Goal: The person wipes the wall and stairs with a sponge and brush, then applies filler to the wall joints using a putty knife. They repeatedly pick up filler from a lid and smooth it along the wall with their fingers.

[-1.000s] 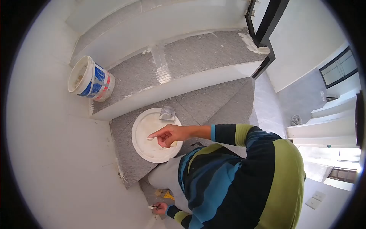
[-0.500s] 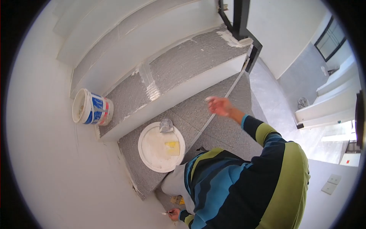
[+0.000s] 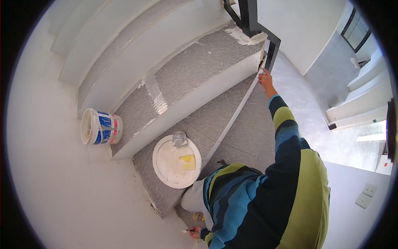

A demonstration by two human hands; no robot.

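- Left hand (image 3: 194, 232) closed round a thin tool (image 3: 183, 231), low down by the wall (image 3: 107, 195)!
- Up goes the right hand (image 3: 265, 79), fingers bent at the step's corner, beside the black railing (image 3: 272, 52); can't tell if they're gripping anything.
- A long pale strip (image 3: 232, 122) runs from there towards the round white lid (image 3: 164, 168).
- On that lid: a yellow scraper (image 3: 189, 162).

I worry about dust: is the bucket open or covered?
The bucket is open: no cover on it, and its inside shows.
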